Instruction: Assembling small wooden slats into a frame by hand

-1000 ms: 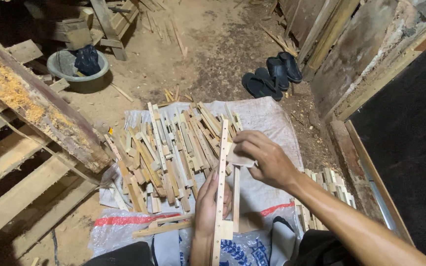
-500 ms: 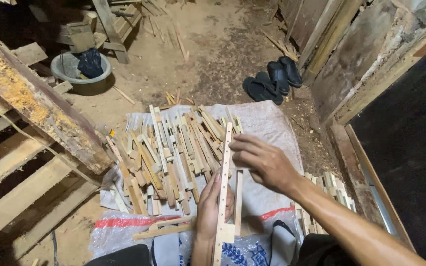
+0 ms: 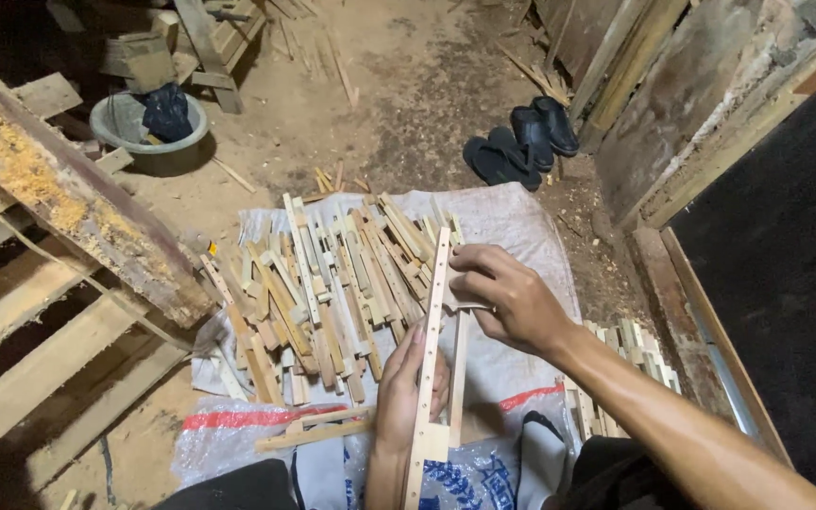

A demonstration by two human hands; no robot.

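Over a white woven sack point(image 3: 531, 227) spread on the dirt floor, the left hand point(image 3: 408, 387) is gripping a long drilled wooden slat point(image 3: 432, 340) upright, while the right hand point(image 3: 507, 297) is pinching a short crosspiece point(image 3: 460, 302) against it, beside a pile of sticks point(image 3: 332, 293).

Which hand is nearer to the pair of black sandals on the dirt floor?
Right. The right hand pinches a small wooden piece against the long holed wooden strip, just below the black sandals. The left hand grips the strip lower down, farther away.
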